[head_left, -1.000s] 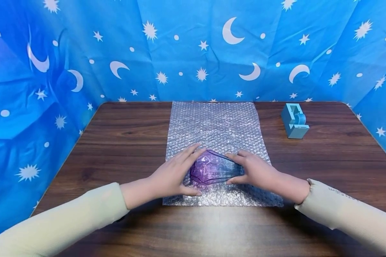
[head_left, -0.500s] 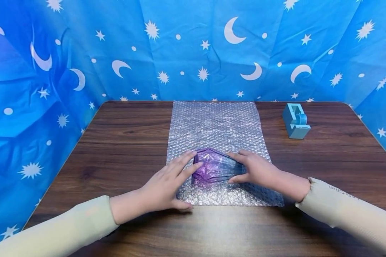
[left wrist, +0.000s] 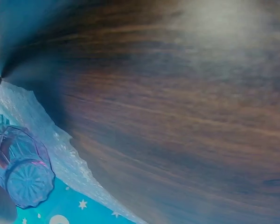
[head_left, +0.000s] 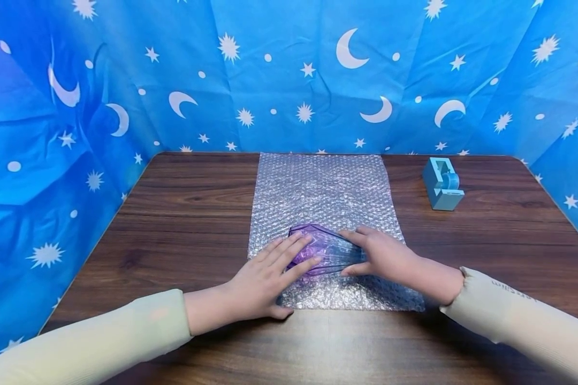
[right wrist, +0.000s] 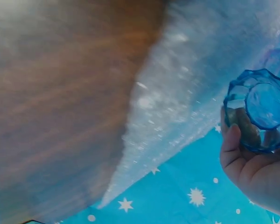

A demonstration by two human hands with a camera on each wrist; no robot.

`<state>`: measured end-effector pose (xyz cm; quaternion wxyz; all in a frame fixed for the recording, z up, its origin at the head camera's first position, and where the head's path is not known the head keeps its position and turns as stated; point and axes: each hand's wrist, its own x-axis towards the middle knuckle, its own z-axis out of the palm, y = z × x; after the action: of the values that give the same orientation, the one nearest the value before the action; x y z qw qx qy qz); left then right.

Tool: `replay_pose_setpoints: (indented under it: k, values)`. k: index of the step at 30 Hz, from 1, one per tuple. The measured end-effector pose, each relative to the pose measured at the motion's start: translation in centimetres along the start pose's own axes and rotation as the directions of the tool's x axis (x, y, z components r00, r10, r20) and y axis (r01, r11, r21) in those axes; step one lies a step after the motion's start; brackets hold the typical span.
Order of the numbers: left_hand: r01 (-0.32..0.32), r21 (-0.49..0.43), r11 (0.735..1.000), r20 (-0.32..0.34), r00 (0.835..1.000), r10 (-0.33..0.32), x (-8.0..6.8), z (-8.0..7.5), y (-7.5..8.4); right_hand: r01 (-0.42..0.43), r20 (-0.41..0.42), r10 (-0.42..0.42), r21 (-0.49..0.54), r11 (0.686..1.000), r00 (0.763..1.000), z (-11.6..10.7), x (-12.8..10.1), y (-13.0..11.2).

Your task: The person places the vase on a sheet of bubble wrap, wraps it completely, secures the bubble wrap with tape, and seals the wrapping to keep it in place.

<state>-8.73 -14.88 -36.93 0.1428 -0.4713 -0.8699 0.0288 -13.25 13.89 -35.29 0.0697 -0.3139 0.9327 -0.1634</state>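
A faceted, see-through vase, purple at one end and blue at the other, lies on its side on a sheet of bubble wrap. My right hand grips its blue end between thumb and fingers; the right wrist view shows the round blue end within that grip. My left hand lies with fairly straight, spread fingers over the purple end, its thumb near the wrap's front edge. In the left wrist view, the vase's round end carries a ray pattern.
A light blue tape dispenser stands at the back right of the dark wooden table. Blue cloth with white moons and stars hangs behind the table and at both sides.
My left hand first drew back left from the vase's purple end, then came forward so its fingers lie over that end. The right hand keeps its grip in place.
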Motion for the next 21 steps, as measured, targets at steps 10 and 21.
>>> replay_pose_setpoints:
  k: [10, 21]
  values:
    - [0.019, -0.065, 0.998, 0.065, 0.998, -0.015, 0.3, 0.1, 0.8, -0.023, 0.075, 0.026, -0.041, 0.999, 0.997, -1.4, 0.9, -0.6]
    - [0.142, 0.0, 0.99, 0.01, 0.99, -0.142, 2.6, -0.6, 0.6, -0.036, 0.119, 0.041, -0.043, 0.998, 0.992, -2.0, 1.4, -1.0]
